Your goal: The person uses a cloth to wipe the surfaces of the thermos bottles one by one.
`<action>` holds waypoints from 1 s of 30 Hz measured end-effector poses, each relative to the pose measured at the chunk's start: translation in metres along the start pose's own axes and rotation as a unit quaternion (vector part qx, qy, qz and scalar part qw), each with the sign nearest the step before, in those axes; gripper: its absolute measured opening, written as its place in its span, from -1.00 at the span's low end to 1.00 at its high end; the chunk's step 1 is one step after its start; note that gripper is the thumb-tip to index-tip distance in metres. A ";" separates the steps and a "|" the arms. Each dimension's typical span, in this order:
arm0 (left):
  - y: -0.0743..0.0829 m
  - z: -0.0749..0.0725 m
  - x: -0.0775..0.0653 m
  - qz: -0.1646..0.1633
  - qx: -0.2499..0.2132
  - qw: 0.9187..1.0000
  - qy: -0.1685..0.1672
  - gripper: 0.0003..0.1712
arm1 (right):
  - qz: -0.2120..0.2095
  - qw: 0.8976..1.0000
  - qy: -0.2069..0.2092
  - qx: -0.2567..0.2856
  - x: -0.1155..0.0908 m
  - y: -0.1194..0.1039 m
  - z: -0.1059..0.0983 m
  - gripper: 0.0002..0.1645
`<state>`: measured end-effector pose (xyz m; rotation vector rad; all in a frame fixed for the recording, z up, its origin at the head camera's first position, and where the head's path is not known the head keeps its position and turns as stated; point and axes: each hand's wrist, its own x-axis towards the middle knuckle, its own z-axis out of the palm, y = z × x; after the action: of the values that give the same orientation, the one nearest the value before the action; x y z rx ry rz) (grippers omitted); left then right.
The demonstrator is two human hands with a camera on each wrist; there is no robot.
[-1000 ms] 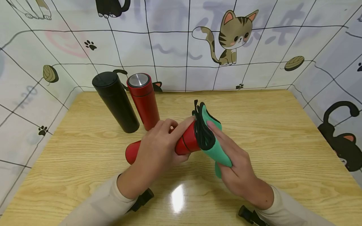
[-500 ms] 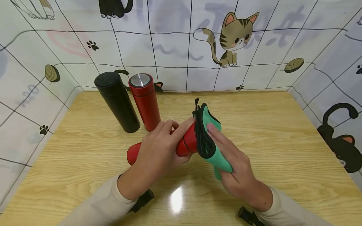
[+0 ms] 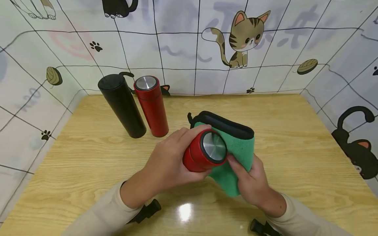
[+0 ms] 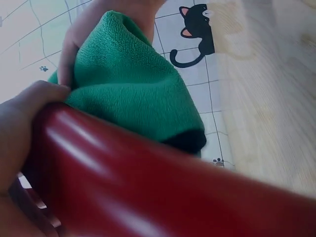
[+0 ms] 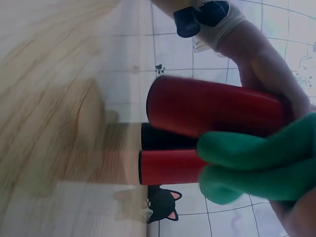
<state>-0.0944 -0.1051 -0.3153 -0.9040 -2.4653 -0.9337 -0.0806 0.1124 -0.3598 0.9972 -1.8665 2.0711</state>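
Note:
My left hand (image 3: 168,160) grips a red thermos flask (image 3: 196,157) near its top, and the steel disc of its lid faces up toward the head camera. In the left wrist view the flask's glossy red body (image 4: 138,173) runs down to the lower right. A folded green cloth (image 3: 240,150) with a black edge is pinched in my right hand (image 3: 254,180). The cloth lies against the lid's right side, with my right thumb at the lid's rim. In the right wrist view the cloth's green folds (image 5: 256,163) overlap the held flask (image 5: 212,106).
Behind my left hand a black flask (image 3: 122,106) and a second red flask (image 3: 152,106) stand upright side by side on the wooden table (image 3: 283,147). A cat-patterned tile-print sheet (image 3: 177,49) rises along the table's back and sides.
The held flask has tipped so its lid now faces up toward the head camera. The cloth has shifted from covering the lid's end to its right side, and my right hand has turned.

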 end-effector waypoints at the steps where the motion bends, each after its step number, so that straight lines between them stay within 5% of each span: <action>1: 0.000 -0.002 0.001 0.001 -0.037 0.999 0.003 0.05 | 0.024 1.000 -0.008 -0.001 0.001 -0.001 0.001 -0.47; 6: 0.000 -0.010 0.001 0.012 -0.197 0.980 0.035 0.11 | 0.168 0.985 -0.043 -0.019 0.002 0.001 0.003 -0.62; 11: 0.000 -0.016 0.000 0.014 -0.287 0.953 0.099 0.10 | 0.271 0.961 -0.048 -0.028 0.006 0.011 -0.001 -0.57; 13: 0.000 -0.017 0.000 0.011 -0.323 0.938 0.124 0.09 | 0.328 0.944 -0.045 0.010 0.010 0.016 -0.003 -0.53; 16: -0.002 -0.015 -0.002 0.007 -0.362 0.919 0.156 0.11 | 0.414 0.905 -0.036 0.095 0.014 0.022 -0.007 -0.52; 18: -0.003 -0.013 -0.003 0.012 -0.376 0.910 0.174 0.12 | 0.455 0.877 -0.034 0.150 0.014 0.025 -0.009 -0.55; 20: -0.004 -0.010 -0.003 0.023 -0.381 0.904 0.192 0.14 | 0.474 0.862 -0.038 0.177 0.014 0.027 -0.011 -0.60; 23: -0.006 -0.007 -0.002 0.045 -0.370 0.902 0.219 0.15 | 0.480 0.854 -0.043 0.194 0.013 0.029 -0.013 -0.62; 30: -0.011 -0.006 0.001 0.049 -0.335 0.911 0.236 0.11 | 0.471 0.862 -0.032 0.182 0.012 0.031 -0.013 -0.57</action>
<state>-0.1020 -0.1158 -0.3155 -0.8467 -1.6796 -1.7711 -0.1115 0.1146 -0.3777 0.1312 -2.3289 3.0229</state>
